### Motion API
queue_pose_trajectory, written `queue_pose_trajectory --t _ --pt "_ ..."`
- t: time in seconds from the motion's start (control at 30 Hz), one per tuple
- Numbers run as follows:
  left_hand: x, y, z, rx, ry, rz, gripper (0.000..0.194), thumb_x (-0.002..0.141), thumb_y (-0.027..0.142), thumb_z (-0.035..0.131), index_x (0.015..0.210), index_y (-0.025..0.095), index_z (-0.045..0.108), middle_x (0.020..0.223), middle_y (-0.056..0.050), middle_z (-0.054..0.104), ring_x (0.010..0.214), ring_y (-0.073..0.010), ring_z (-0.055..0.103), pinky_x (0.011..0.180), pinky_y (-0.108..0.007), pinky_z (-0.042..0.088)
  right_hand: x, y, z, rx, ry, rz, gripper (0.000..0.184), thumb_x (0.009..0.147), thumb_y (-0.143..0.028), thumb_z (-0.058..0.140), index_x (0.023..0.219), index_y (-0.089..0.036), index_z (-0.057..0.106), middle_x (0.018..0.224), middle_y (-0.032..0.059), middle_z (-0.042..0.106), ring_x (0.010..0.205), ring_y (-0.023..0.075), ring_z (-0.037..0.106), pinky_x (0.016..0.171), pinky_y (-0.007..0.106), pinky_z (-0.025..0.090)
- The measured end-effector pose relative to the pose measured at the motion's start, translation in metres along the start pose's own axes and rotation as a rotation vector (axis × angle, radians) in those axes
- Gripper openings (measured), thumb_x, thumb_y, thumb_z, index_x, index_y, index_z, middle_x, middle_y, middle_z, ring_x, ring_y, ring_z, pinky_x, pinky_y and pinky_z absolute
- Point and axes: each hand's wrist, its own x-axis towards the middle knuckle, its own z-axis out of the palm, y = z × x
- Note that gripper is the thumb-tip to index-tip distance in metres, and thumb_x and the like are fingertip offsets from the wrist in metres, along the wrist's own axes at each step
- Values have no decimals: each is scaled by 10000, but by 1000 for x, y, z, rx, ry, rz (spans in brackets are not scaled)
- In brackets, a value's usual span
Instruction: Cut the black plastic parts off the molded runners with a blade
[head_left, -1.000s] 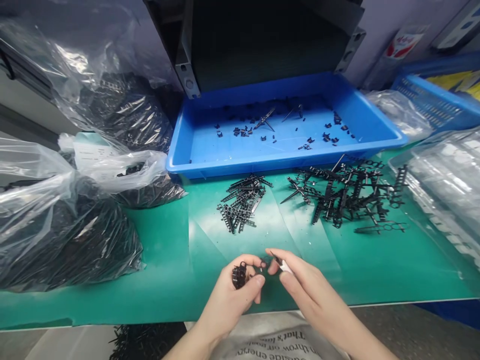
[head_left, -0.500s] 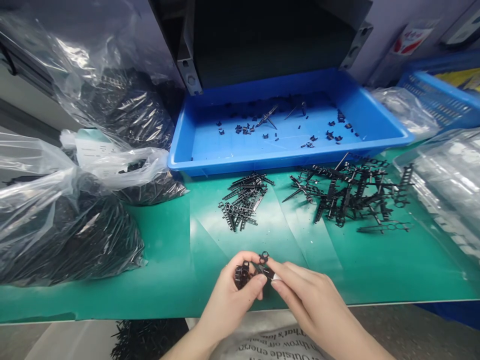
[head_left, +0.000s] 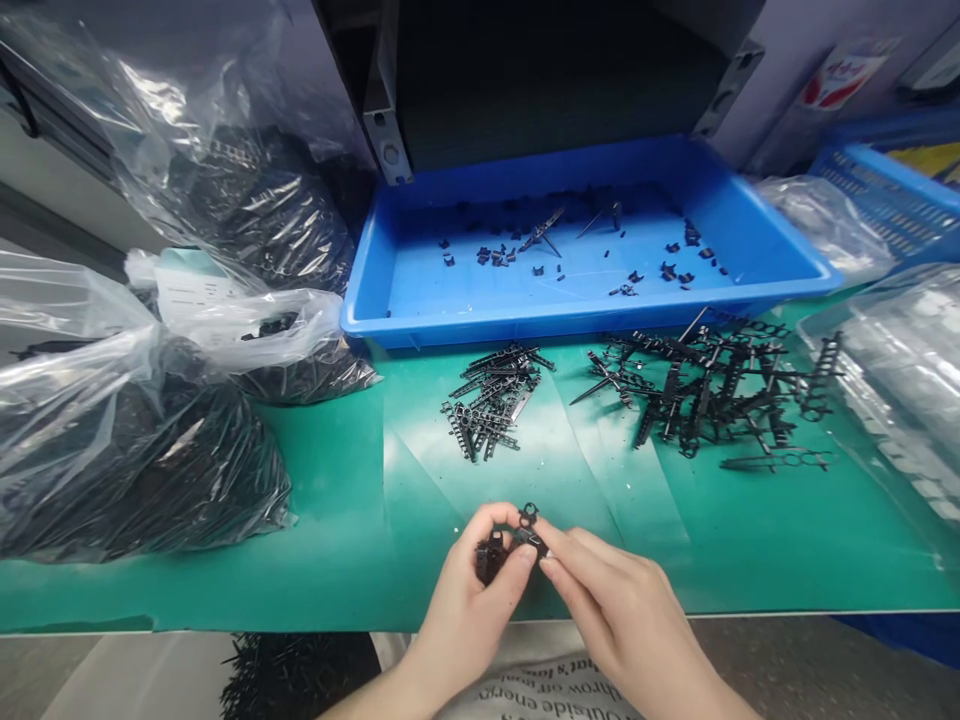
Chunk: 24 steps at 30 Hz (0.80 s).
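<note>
My left hand [head_left: 480, 580] is closed round several small black plastic parts [head_left: 492, 556] near the front edge of the green table. Between its thumb and forefinger sits one black plastic part with rings [head_left: 529, 516]. My right hand [head_left: 611, 590] pinches the near right end of that same part, its fingertips almost meeting my left thumb. The fingers hide much of the part. Beyond my hands lies a small pile of black ladder-like strips [head_left: 491, 400], with a larger tangle of black plastic pieces [head_left: 705, 390] to its right.
A shallow blue tray [head_left: 480, 328] with scattered black bits stands at the back, under a dark machine chute [head_left: 555, 80]. Clear bags of black parts [head_left: 150, 460] line the left. Clear plastic trays [head_left: 900, 400] and a blue basket [head_left: 862, 190] are at right.
The view has shifted slightly. My hands stay close together on the ringed part, and the parts bunched in my left palm have turned a little.
</note>
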Motion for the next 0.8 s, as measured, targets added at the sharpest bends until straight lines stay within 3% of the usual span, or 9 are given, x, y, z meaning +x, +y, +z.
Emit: queue_pose_trajectory --t 0.3,0.43,0.53,0.63,0.73,0.8 --pt "2 -6 6 -150 69 -67 255 795 433 536 877 205 454 552 94 304 449 -59 210 393 -184 175 -2 2 16 -40 135 26 361 937 -227 312 1209 -157 539 798 68 671 663 178 641 527 239 472" --pt "3 -4 8 -234 25 -104 280 795 448 531 894 211 421 489 111 348 413 -48 256 377 -155 191 -2 8 13 106 97 99 357 923 -231 322 1204 -177 536 906 78 682 751 185 652 605 259 512" --pt "4 -1 7 -215 -7 -107 292 791 453 526 903 213 402 438 133 340 347 -36 201 332 -156 163 4 8 7 265 86 184 332 900 -283 362 1151 -189 557 1003 87 679 856 206 647 693 288 522" --pt "4 -1 7 -192 -12 -100 271 777 418 547 875 218 392 442 145 309 332 -26 178 320 -150 157 13 4 2 412 31 273 256 850 -328 421 988 -204 598 825 41 693 721 196 640 618 277 508" --pt "1 -3 8 -125 -45 -74 206 794 361 528 858 220 392 464 140 323 318 -19 199 318 -149 167 21 2 2 476 -32 344 192 821 -320 435 713 -204 545 578 -26 573 526 144 530 478 227 419" --pt "-1 -2 8 -78 -88 -65 166 810 338 495 842 219 383 460 129 365 306 -24 240 319 -154 186 24 2 3 492 -57 363 206 811 -302 450 632 -204 478 541 -44 512 507 127 478 463 213 373"
